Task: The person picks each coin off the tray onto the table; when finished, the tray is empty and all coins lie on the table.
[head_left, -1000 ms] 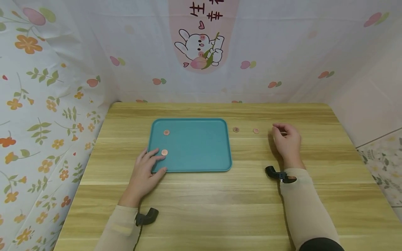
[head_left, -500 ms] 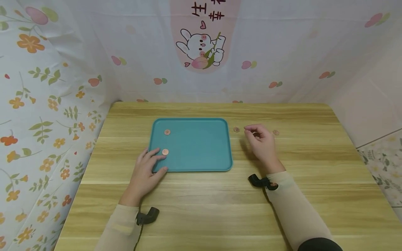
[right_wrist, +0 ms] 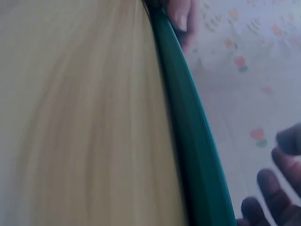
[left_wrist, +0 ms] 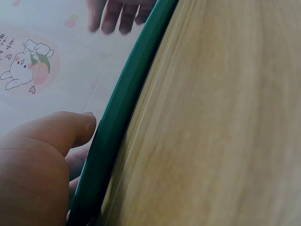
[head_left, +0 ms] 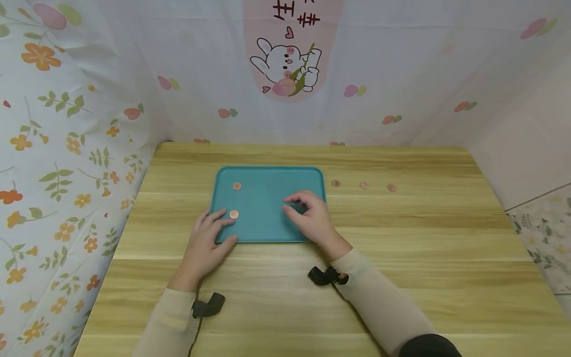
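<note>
A teal tray (head_left: 272, 235) lies on the wooden table. My left hand (head_left: 206, 248) rests at its front left corner, fingers spread over the rim; the thumb (left_wrist: 77, 129) shows beside the green edge in the left wrist view. One copper coin (head_left: 234, 214) lies in the tray by the left fingertips, with another coin (head_left: 237, 186) behind it. Over the tray's right part is my right hand (head_left: 312, 218), its thumb and index finger apart, nothing seen between them. Three more coins sit in a row right of the tray: a near coin (head_left: 336, 183), a middle coin (head_left: 364, 185) and a far coin (head_left: 391, 188).
A printed cloth (head_left: 192, 64) hangs behind the table (head_left: 401, 258), and a flowered cloth (head_left: 58, 173) hangs along its left side. Each wrist carries a black camera, the left camera (head_left: 208, 305) and the right camera (head_left: 327, 275).
My right hand has moved left, from the table beyond the row of coins to over the tray, uncovering the coins on the table. My left hand has stayed in place.
</note>
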Demonstrator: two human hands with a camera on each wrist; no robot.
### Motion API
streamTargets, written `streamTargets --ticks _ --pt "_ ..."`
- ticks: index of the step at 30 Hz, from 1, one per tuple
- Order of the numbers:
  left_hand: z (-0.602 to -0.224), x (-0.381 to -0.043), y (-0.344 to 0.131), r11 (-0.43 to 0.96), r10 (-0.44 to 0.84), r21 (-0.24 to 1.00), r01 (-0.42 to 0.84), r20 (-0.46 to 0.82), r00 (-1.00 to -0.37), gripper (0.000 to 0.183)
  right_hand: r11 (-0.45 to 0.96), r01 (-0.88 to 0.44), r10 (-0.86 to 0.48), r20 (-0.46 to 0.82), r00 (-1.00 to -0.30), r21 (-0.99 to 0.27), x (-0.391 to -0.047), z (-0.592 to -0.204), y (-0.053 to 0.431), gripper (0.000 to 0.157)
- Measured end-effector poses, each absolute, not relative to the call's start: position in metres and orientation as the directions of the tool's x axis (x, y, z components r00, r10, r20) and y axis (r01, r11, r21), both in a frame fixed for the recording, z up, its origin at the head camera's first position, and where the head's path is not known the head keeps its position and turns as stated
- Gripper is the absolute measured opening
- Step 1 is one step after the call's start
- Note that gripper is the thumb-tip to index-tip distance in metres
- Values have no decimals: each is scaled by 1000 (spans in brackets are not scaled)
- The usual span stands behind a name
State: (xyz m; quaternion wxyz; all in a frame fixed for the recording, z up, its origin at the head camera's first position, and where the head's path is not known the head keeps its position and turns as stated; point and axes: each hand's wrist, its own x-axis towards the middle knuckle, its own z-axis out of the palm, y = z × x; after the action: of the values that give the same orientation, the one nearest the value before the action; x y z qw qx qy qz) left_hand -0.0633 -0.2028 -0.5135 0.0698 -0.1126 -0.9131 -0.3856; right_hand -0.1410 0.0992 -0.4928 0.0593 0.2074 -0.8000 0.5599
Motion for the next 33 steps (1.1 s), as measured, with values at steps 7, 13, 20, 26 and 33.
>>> streamTargets --ticks 7,13,20,26,33 --pt "-514 -65 -205 687 158 677 265 217 -963 40 396 -356 -288 253 -924 -846 -139 -497 63 14" --pt "-514 -65 -205 684 156 680 262 215 -964 40 450 -413 -353 268 -896 -792 -140 -501 39 15" --pt "-516 -65 -204 680 159 683 268 219 -963 39 499 -462 -412 268 -871 -733 -140 -504 11 16" --pt "-518 -66 -204 678 166 679 282 233 -958 39 578 -449 -422 221 -879 -681 -139 -505 -4 18" --pt "-517 -66 -205 674 163 680 290 246 -955 39 701 -443 -408 196 -892 -559 -137 -500 -17 15"
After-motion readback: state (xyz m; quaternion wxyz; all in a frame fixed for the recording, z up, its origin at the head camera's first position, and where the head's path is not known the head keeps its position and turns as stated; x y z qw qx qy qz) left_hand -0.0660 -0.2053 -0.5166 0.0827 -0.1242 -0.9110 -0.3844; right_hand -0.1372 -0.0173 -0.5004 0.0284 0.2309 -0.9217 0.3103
